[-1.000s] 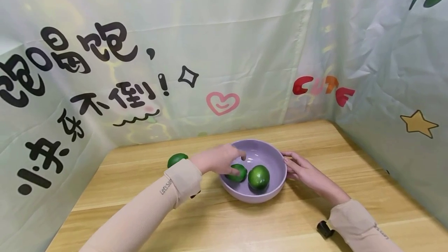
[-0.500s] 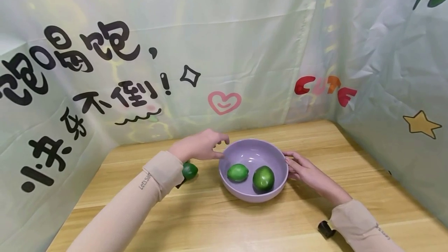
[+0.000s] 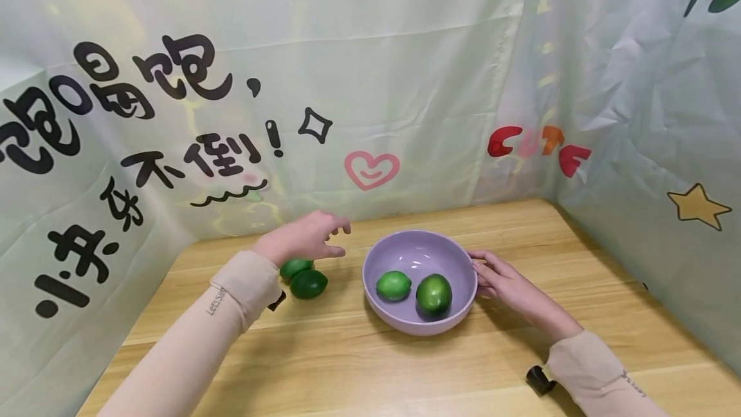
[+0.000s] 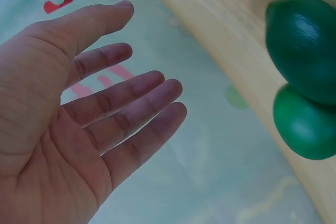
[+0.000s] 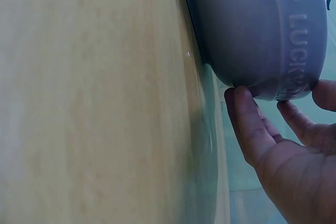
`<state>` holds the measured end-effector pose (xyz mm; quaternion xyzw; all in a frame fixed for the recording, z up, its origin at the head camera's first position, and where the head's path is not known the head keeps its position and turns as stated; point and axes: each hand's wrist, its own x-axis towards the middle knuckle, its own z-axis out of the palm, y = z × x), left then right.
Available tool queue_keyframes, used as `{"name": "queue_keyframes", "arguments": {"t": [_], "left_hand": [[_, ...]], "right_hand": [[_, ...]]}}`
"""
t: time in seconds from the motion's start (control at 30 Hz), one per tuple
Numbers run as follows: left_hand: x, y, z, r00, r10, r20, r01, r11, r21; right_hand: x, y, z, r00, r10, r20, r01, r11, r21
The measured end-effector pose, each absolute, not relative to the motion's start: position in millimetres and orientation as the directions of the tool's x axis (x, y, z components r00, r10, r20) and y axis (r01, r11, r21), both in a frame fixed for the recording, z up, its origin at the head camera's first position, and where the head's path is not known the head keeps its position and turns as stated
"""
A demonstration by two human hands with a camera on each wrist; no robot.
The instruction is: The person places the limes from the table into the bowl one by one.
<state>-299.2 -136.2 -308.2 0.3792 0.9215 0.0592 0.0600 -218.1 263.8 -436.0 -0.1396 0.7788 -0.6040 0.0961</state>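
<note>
My left hand hovers behind and just above two green limes on the table, its fingers loosely spread with nothing in them. The nearer lime is dark green; the other lime lies against it, partly behind it. To their right stands a purple bowl holding a small bright green lime and a larger, darker one. My right hand rests its fingertips against the bowl's right outer side. The right wrist view shows the fingertips touching the wall below raised letters.
The wooden table runs back to a printed cloth hung along its rear and sides. A small black object sits under the right sleeve cuff. The left sleeve cuff is close to the limes.
My left hand has come out of the bowl and moved left, over the limes on the table, uncovering the lime it was touching. The right hand stays at the bowl.
</note>
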Motion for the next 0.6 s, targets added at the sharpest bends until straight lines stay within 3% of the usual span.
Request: {"name": "queue_keyframes", "arguments": {"t": [0.6], "left_hand": [[-292,-176,-339,-0.748,0.656,-0.094,0.637,0.751,0.174]], "right_hand": [[-217,263,-436,-0.942,-0.336,0.021,-0.096,0.209,-0.973]]}}
